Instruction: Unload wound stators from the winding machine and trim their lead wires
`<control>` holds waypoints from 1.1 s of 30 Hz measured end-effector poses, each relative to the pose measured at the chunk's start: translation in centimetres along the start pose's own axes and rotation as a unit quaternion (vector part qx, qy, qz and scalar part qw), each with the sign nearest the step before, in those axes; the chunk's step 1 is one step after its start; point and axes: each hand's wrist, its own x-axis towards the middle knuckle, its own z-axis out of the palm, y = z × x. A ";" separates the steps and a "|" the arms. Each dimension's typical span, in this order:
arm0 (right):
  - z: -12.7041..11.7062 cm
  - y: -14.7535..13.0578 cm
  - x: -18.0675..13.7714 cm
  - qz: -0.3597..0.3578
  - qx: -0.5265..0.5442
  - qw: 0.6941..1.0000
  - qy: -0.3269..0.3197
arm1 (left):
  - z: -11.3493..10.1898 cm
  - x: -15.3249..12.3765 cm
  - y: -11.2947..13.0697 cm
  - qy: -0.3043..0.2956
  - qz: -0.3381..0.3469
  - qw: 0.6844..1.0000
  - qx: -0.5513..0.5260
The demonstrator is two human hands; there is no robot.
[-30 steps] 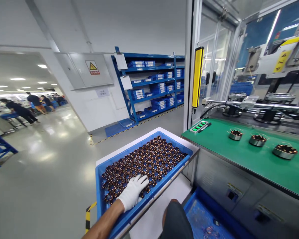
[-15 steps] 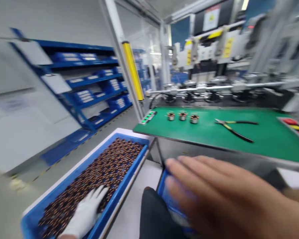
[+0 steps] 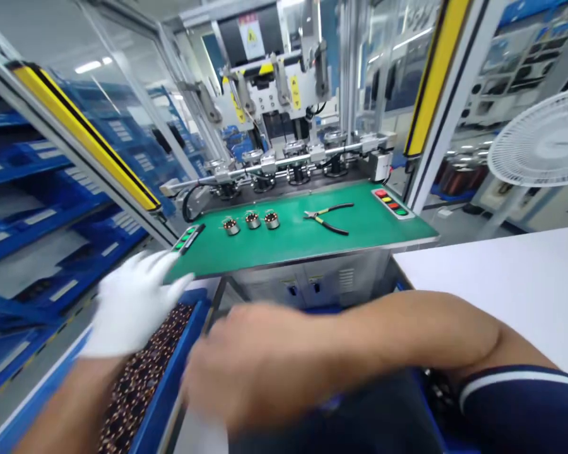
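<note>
My left hand (image 3: 132,299), in a white glove, is raised above the blue tray (image 3: 163,391) of copper-wound stators (image 3: 139,378) at the lower left, fingers spread and smeared by motion. My bare right hand (image 3: 250,366) reaches across to the left, low in the middle of the view, next to the tray's right wall. It is heavily blurred and its fingers cannot be made out. On the green bench top (image 3: 303,243) ahead stand three small wound stators (image 3: 252,220) in a row, and pliers (image 3: 326,217) lie to their right.
A machine with a row of fixtures (image 3: 284,161) stands behind the bench, flanked by yellow light-curtain posts (image 3: 88,135). Coloured buttons (image 3: 390,203) sit at the bench's right, green ones (image 3: 185,238) at its left. A white table (image 3: 502,284) and fan (image 3: 542,145) are right; blue shelving (image 3: 23,208) left.
The view has swung right to face the bench. My gloved left hand has lifted off the stators in the tray. My right arm has swept further left across the view.
</note>
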 end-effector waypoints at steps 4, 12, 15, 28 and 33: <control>-3.8 9.3 0.0 0.213 -0.204 0.955 -0.012 | 3.5 8.9 4.0 -0.006 -0.028 1.000 0.001; -3.7 16.5 -1.9 0.302 -0.214 0.927 0.065 | 7.8 14.2 3.4 -0.051 -0.059 0.992 -0.101; -3.6 16.4 -1.8 0.303 -0.189 0.931 0.078 | 7.7 13.6 3.2 -0.053 -0.046 0.985 -0.154; 4.5 5.3 -2.9 0.141 0.403 0.865 0.263 | 0.1 -7.3 11.3 0.242 0.029 0.928 -0.282; 7.6 1.8 -2.8 0.177 0.533 0.760 0.326 | -0.7 -9.7 12.7 0.246 0.054 0.930 -0.267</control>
